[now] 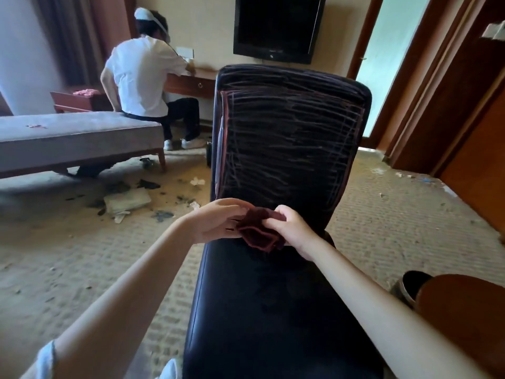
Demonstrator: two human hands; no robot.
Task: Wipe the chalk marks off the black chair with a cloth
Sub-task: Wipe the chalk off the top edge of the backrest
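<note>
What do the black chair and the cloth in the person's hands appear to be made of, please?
The black chair: probably leather or a leather-like vinyl, smooth and slightly glossy, since the seat reflects light and chalk marks sit on its surface. The cloth: soft maroon fabric, matte, with stitched edges; it folds limply, perhaps terry or microfibre.

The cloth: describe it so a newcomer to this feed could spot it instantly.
Find the black chair in the middle of the frame, its backrest scribbled with chalk marks. Where seat meets backrest, the left hand and right hand hold the cloth between them. It is dark maroon, crumpled, the only fabric on the chair.
</note>
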